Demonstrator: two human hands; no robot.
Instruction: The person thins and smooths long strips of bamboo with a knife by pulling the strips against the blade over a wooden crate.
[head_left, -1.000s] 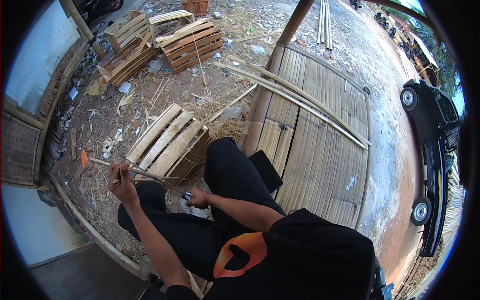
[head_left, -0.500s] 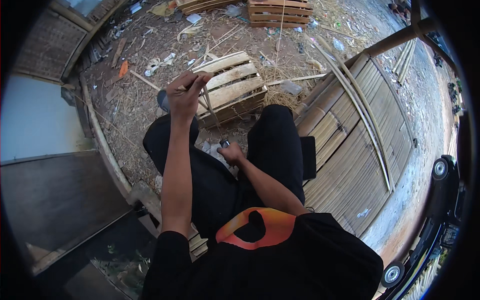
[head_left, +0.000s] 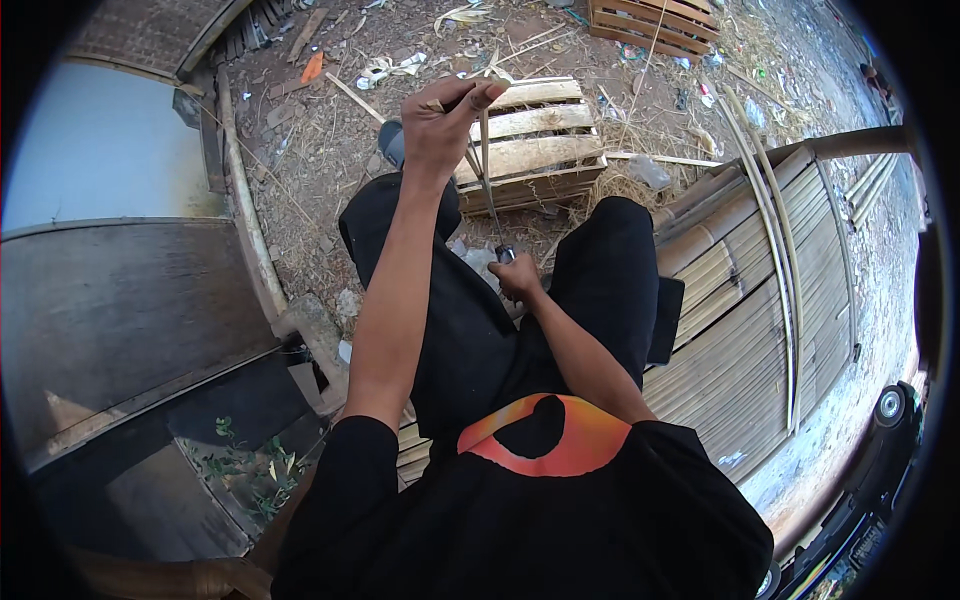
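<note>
Hands (head_left: 445, 120) hold bamboo strip (head_left: 487, 170) lengthwise, pointing away.

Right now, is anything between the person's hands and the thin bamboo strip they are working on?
Nothing visible: the left hand already grips the bamboo strip at its upper end, and the right hand holds a metal-tipped tool at its lower end, above the lap.
</note>
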